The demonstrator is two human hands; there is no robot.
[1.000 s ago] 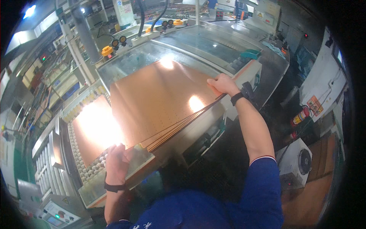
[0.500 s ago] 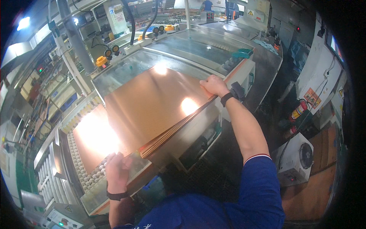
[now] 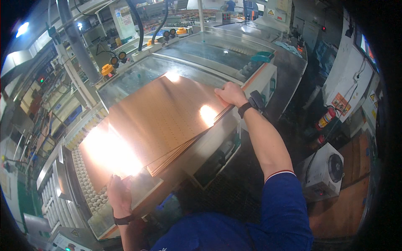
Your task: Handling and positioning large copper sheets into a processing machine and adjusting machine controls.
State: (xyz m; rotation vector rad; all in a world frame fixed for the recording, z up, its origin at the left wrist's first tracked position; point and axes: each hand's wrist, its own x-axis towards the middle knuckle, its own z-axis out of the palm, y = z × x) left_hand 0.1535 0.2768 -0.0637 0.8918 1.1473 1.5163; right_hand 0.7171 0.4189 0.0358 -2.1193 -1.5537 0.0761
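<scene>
Stacked copper-coloured sheets (image 3: 167, 117) lie slantwise across the glass-like cover of a machine, their near edges slightly fanned. My right hand (image 3: 232, 94) is closed on the stack's right corner, thumb on top. Another copper sheet (image 3: 94, 167) lies at the left, partly over the rollers and partly under or against the stack; glare hides where they meet. My left hand (image 3: 120, 195) is closed at that sheet's near edge, its fingertips partly hidden. Rows of small marks show on the top sheet of the stack.
White rollers (image 3: 90, 194) run beneath the left sheet, with a metal roller conveyor (image 3: 54, 196) further left. Yellow-capped fittings and gauges (image 3: 108, 69) stand behind the machine. On the right are a boxed fan unit (image 3: 324, 173) and a fire extinguisher (image 3: 326, 118).
My left hand has moved left and nearer to me along with the left sheet's edge. The stack's near edges lie flatter. My right hand stays at its corner; the view shifted slightly.
</scene>
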